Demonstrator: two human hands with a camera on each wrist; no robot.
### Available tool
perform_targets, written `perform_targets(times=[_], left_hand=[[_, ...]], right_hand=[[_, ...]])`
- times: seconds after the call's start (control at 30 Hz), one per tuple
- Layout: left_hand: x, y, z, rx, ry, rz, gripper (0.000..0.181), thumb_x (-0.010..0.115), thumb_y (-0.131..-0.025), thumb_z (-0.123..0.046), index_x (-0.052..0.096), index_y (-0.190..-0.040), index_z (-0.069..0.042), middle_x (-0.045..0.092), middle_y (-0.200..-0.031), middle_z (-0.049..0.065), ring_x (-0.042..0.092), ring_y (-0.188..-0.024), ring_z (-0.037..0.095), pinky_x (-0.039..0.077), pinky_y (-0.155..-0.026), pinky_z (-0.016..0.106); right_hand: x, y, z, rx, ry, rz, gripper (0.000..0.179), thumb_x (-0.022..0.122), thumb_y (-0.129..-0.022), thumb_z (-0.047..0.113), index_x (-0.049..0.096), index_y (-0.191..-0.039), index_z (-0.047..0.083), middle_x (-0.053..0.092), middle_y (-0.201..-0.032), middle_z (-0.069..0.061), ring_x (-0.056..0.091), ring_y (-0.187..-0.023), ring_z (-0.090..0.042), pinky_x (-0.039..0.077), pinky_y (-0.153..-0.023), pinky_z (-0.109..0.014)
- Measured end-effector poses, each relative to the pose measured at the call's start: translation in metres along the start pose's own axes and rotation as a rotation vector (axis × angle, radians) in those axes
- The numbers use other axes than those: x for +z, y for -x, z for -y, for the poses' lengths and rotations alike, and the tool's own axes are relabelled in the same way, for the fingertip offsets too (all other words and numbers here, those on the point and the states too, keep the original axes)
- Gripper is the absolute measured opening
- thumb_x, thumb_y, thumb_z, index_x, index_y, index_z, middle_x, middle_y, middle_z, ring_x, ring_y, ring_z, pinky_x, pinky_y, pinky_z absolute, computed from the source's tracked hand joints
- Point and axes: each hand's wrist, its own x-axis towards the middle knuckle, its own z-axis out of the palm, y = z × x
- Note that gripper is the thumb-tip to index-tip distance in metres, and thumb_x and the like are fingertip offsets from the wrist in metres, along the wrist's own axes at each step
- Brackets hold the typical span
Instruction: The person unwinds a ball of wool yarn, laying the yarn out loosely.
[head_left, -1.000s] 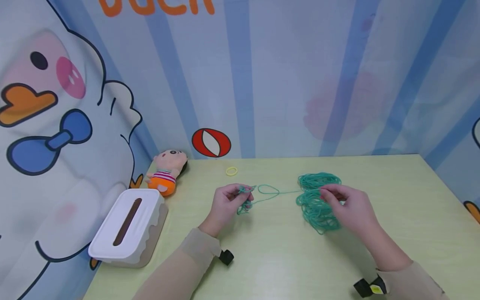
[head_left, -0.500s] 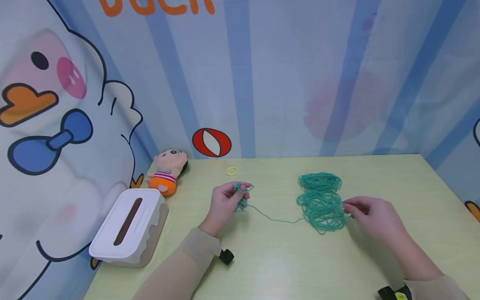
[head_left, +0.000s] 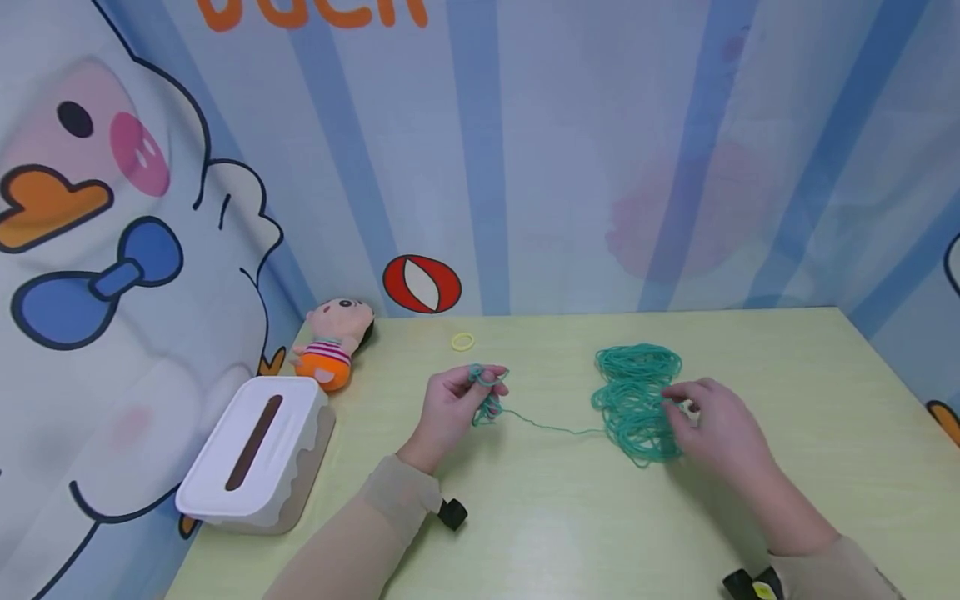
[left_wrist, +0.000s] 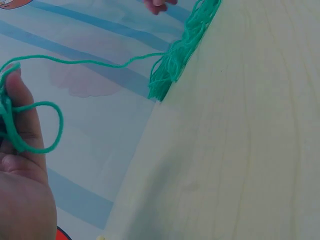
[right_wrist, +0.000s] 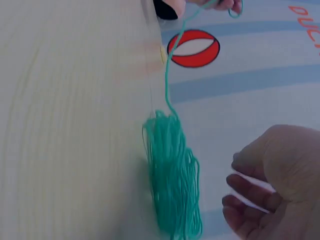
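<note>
A loose hank of green yarn (head_left: 636, 408) lies on the table in two bunched lobes. One strand of yarn (left_wrist: 92, 62) runs from it, slack, to my left hand (head_left: 450, 410). There I pinch a small looped bundle of the same yarn (head_left: 487, 408) between thumb and fingers, and a loop hangs out in the left wrist view. My right hand (head_left: 716, 423) hovers at the hank's right edge. In the right wrist view its thumb and fingers are loosely bent with a gap between them, beside the hank and holding nothing.
A yellow ring (head_left: 462, 342) lies toward the table's back edge. At the left stand a small plush doll (head_left: 330, 346) and a white-lidded tissue box (head_left: 255, 454). A printed curtain (head_left: 555, 167) rises behind the table (head_left: 540, 517).
The right hand moved right past the hank, then back left to its edge. The strand, earlier raised with a loop in it, now hangs lower toward the table. The left hand stays nearly still.
</note>
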Motion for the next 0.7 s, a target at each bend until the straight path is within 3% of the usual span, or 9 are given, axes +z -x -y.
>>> perform_targets(times=[0.07,0.17,0.3,0.37,0.47,0.57,0.7], left_hand=[[0.0,0.0,0.0,0.007,-0.001,0.003,0.035,0.07,-0.109,-0.02,0.075,-0.125,0.011,0.082,-0.092,-0.014,0.075,-0.074,0.003,0.064,-0.073,0.02],[0.001,0.0,-0.001,0.008,0.001,0.009,0.037,0.07,-0.109,-0.022,0.075,-0.126,0.01,0.082,-0.093,-0.014,0.076,-0.074,0.003,0.064,-0.073,0.02],[0.001,0.0,0.0,0.008,-0.005,0.011,0.039,0.071,-0.109,-0.025,0.075,-0.127,0.01,0.083,-0.095,-0.014,0.078,-0.077,0.004,0.065,-0.074,0.02],[0.0,0.0,0.0,0.012,-0.011,0.01,0.04,0.071,-0.109,-0.026,0.075,-0.128,0.009,0.083,-0.096,-0.014,0.079,-0.08,0.005,0.065,-0.076,0.021],[0.0,0.0,-0.001,0.022,-0.023,0.008,0.038,0.07,-0.109,-0.024,0.075,-0.128,0.008,0.084,-0.097,-0.011,0.081,-0.085,0.008,0.066,-0.079,0.023],[0.0,0.0,-0.002,0.019,-0.026,0.004,0.035,0.068,-0.11,-0.02,0.074,-0.129,0.009,0.085,-0.1,-0.001,0.081,-0.087,0.007,0.066,-0.079,0.023],[0.0,-0.001,-0.003,-0.025,-0.015,-0.011,0.036,0.066,-0.112,-0.02,0.074,-0.132,0.007,0.084,-0.101,0.003,0.078,-0.079,0.006,0.065,-0.075,0.022]], right_hand=[[0.012,-0.004,0.02,-0.103,-0.077,-0.025,0.031,0.068,-0.108,0.02,0.075,-0.133,0.003,0.075,-0.132,-0.021,0.074,-0.113,-0.042,0.062,-0.094,-0.061],[0.033,-0.011,0.051,-0.206,-0.182,0.042,0.04,0.069,-0.11,0.028,0.07,-0.144,0.007,0.075,-0.142,-0.012,0.072,-0.13,-0.04,0.06,-0.105,-0.06],[0.063,-0.021,0.088,-0.242,-0.288,0.166,0.052,0.067,-0.111,0.035,0.06,-0.156,0.009,0.073,-0.149,-0.006,0.066,-0.142,-0.036,0.057,-0.114,-0.058],[0.074,-0.024,0.102,-0.238,-0.324,0.177,0.05,0.067,-0.111,0.034,0.062,-0.154,0.009,0.077,-0.141,-0.005,0.072,-0.134,-0.034,0.061,-0.108,-0.054],[0.082,-0.027,0.116,-0.221,-0.366,0.144,0.036,0.071,-0.109,0.025,0.073,-0.141,0.009,0.084,-0.122,-0.003,0.08,-0.114,-0.028,0.066,-0.087,-0.037],[0.081,-0.027,0.119,-0.198,-0.385,0.092,0.022,0.072,-0.108,0.019,0.081,-0.126,0.01,0.086,-0.107,0.001,0.08,-0.099,-0.02,0.055,-0.066,-0.025],[0.068,-0.025,0.111,-0.158,-0.409,0.029,0.017,0.07,-0.109,0.019,0.082,-0.12,0.013,0.085,-0.102,0.001,0.078,-0.095,-0.02,0.048,-0.055,-0.024]])
